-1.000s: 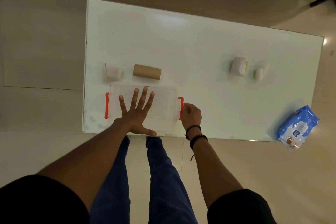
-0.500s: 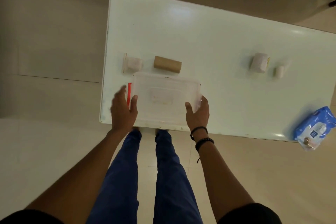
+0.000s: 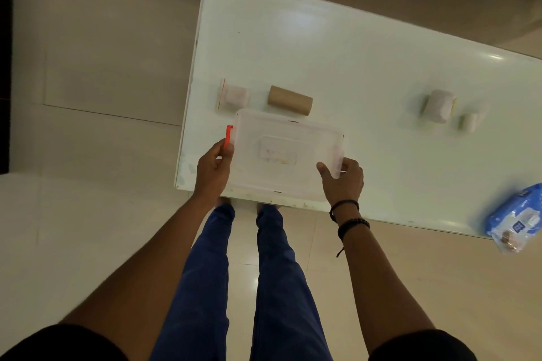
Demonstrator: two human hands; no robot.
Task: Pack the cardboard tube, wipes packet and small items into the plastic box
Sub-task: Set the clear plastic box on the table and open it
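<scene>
The clear plastic box [image 3: 281, 152] with its lid on sits at the near edge of the white table [image 3: 337, 61]. My left hand [image 3: 213, 168] pinches the orange latch [image 3: 228, 138] on its left end. My right hand [image 3: 341, 177] grips the lid's right end near the corner. Just behind the box lies the brown cardboard tube [image 3: 289, 99]. A small white packet [image 3: 233, 96] lies left of the tube. Two small white items [image 3: 438, 105] [image 3: 469, 122] rest further right. The blue wipes packet [image 3: 517, 218] overhangs the near right table edge.
The table's left edge and near edge run close to the box. Beige tiled floor surrounds the table. My legs in blue trousers [image 3: 243, 272] stand right at the near edge below the box.
My left hand lifted off the lid top and moved to the left orange latch. My right hand shifted onto the lid's right end. The view drifted, so the table sits further right.
</scene>
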